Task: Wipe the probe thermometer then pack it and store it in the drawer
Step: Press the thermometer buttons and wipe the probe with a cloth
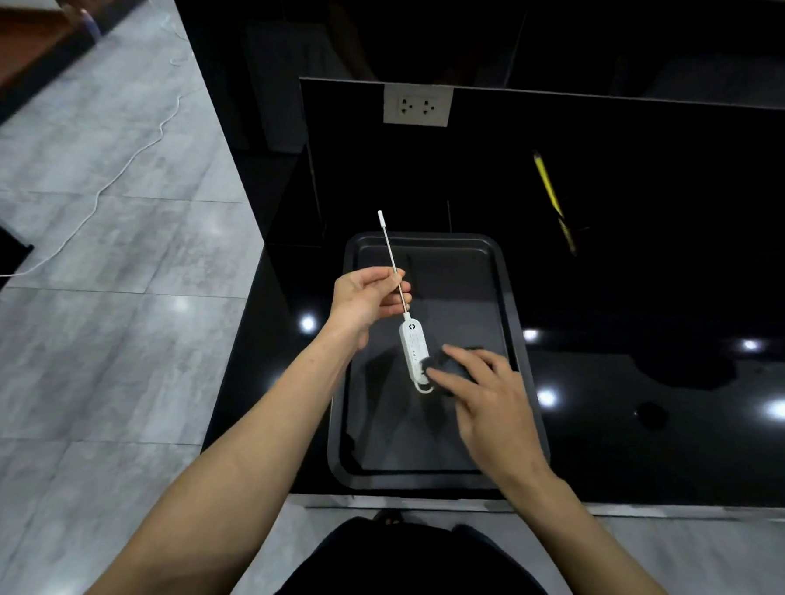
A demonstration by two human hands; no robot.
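Note:
The probe thermometer (413,348) has a white oblong body and a long thin metal probe with a white cap at its far tip. My left hand (367,303) pinches the probe shaft about halfway along and holds the thermometer above the dark tray (510,276). My right hand (485,397) presses a dark cloth (446,370) against the lower end of the white body. No drawer or packing case is visible.
The tray lies on a glossy black counter (649,401) near its front edge. A yellow pen-like tool (548,189) rests on the counter at the back right. A white double wall socket (416,104) sits behind. Grey tiled floor with a white cable (129,165) lies to the left.

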